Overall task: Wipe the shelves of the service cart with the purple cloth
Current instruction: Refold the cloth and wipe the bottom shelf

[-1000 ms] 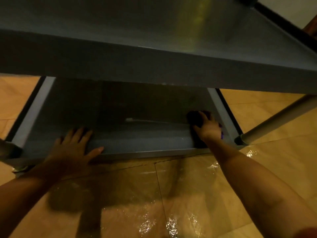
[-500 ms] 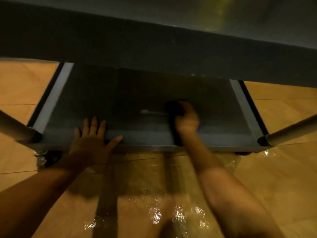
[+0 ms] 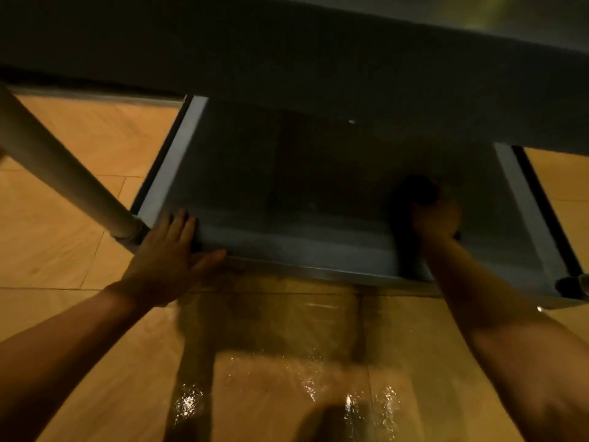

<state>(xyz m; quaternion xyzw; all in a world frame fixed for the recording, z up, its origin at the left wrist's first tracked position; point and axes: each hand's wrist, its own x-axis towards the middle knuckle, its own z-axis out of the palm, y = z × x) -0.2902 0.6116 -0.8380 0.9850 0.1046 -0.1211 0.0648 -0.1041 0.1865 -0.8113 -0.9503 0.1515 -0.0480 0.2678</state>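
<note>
The grey metal service cart fills the upper view. Its lower shelf lies in shadow beneath the upper shelf. My right hand presses the cloth, which looks dark here, onto the right part of the lower shelf. Most of the cloth is hidden under the fingers. My left hand lies flat with fingers spread on the shelf's front left corner, next to the cart leg.
The floor is tan tile with a wet, shiny patch in front of the cart. A second cart leg socket shows at the front right corner. The upper shelf overhangs the back of the lower one.
My right hand with the cloth has slid along the lower shelf, first left and then back toward the right. The view has shifted, and my left hand stays at the shelf's front left.
</note>
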